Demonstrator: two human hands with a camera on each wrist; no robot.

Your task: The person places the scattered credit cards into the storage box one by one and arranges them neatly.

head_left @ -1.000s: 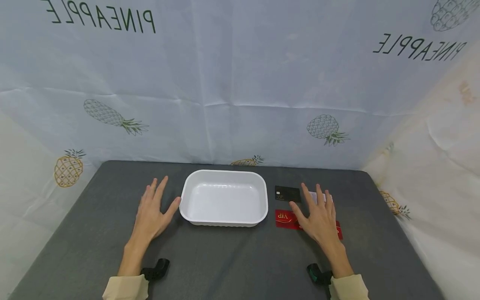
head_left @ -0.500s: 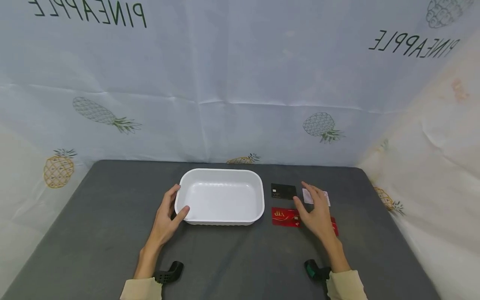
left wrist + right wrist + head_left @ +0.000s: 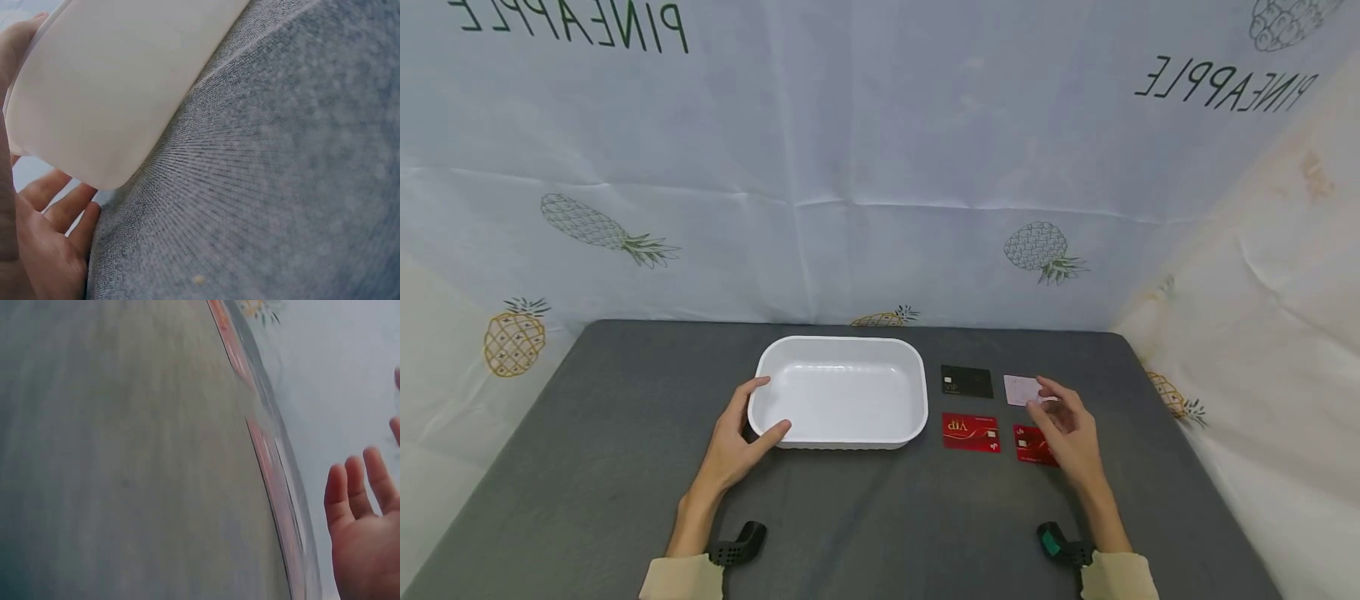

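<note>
A white rectangular plastic tray with rounded corners is seen at the centre of the head view, resting on a dark grey cloth-covered table. Its left short end is grasped by the left hand: the thumb is curled over the lower left corner of the rim and a finger is hooked over the upper left edge. In the left wrist view the tray's white outer wall fills the upper left of the frame, with fingers seen beneath it at the lower left.

To the right of the tray four cards are laid in two rows. A black card with pale lettering is placed in the upper row, just beside the tray, and a pale pink card lies to its right. A red card with gold lettering is set in the lower row, and a second red card beside it is partly covered by the right hand. That hand is held over the right-hand cards with its fingers loosely bent; the fingertips are at the right edge of the pale pink card, and nothing is gripped. In the right wrist view only blurred cloth and relaxed fingers are shown at the lower right.

A pale backdrop printed with pineapples is hung behind the table.
</note>
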